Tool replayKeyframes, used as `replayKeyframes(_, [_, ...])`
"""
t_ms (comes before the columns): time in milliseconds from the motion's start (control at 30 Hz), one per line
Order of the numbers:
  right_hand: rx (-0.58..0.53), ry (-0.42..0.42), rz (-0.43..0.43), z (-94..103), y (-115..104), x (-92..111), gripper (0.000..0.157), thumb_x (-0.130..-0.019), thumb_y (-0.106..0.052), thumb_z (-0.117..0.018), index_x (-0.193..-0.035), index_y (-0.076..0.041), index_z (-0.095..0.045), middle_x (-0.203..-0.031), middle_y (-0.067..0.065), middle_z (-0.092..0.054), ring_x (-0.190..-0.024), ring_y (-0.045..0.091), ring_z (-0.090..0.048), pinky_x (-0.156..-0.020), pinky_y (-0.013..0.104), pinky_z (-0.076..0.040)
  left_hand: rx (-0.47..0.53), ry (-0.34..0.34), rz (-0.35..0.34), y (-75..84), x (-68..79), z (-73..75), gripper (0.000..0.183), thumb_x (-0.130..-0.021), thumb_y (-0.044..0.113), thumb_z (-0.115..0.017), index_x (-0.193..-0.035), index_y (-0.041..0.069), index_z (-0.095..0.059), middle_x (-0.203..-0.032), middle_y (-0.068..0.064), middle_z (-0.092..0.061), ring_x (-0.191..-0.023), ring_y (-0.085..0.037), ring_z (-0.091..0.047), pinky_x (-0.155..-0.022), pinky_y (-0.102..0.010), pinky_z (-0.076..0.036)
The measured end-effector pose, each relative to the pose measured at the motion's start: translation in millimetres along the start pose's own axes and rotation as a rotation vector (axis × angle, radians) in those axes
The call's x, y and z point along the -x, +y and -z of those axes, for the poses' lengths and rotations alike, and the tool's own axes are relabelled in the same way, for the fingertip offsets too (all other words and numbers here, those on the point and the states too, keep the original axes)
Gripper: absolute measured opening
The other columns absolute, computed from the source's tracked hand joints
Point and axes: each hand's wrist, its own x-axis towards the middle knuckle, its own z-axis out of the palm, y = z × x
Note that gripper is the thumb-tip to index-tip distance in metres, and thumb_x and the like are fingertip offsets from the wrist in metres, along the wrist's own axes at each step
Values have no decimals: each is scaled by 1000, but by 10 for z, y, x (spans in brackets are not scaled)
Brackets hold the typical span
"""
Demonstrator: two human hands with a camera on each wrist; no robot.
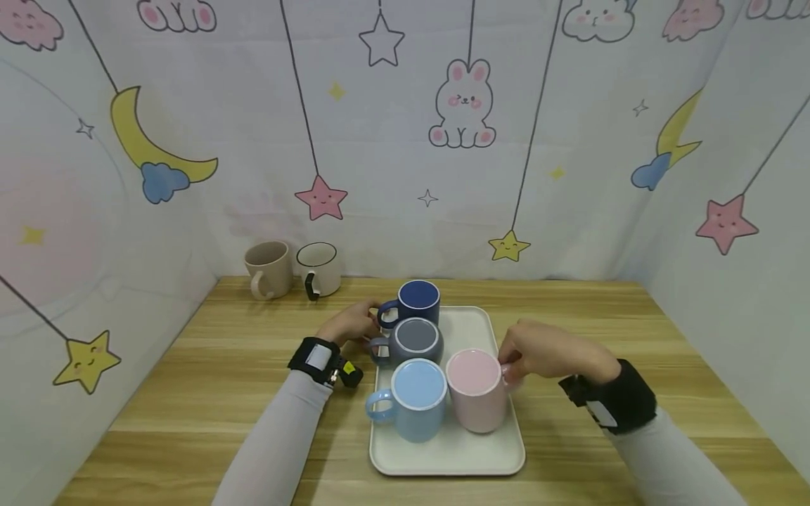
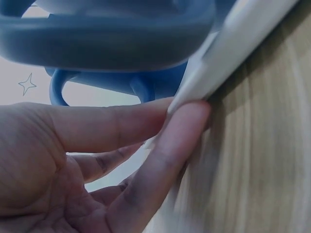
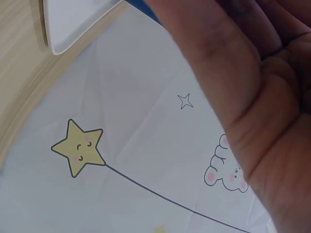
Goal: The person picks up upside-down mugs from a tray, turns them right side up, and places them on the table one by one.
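Though upright, beige mug (image 1: pixel 273 271) off tray (image 1: pixel 467 330)

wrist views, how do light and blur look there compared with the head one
Left wrist: soft wood grain on the table, a dark shadow along the tray; right wrist: the right hand dark against the brighter backdrop, the yellow star crisply outlined; head: soft, fairly even light, the pink mug clearly outlined.

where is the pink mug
In the head view, the pink mug is on the near right of the white tray, beside the light blue mug, with the right hand gripping it.
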Motion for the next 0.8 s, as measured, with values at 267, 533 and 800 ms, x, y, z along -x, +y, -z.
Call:
replayKeyframes(267, [10, 2, -4, 80, 6, 8, 8, -88, -7, -83, -88, -15, -83, -76, -11, -67, -67, 8, -55, -63, 22, -55, 0, 15, 32, 1, 4, 2, 65, -88, -7, -73, -147, 3, -49, -100, -12, -57, -79, -21, -60, -62, -26, -56])
replayKeyframes(533, [-17, 17, 18, 210, 0, 23, 9, -91, -8, -80, -86, -15, -81, -74, -10, -67, -65, 7, -54, -60, 23, -54, 9, 15, 38, -2, -5, 14, 64, -88, -7, -73, -147, 2, -49, -102, -13, -56, -81, -22, -61, -64, -27, -57])
replayKeyframes(800, [-23, 69, 31, 404, -32, 36, 10, -92, -6, -77, -89, -15, -81, -79, -9, -70, -68, 8, -57, -61, 25, -53, 3, 11, 31, 4, 3, 5, 65, -87, -8, -72, -147, 1, -48, -103, -14, -56, -81, -23, -62, -63, -27, -57])
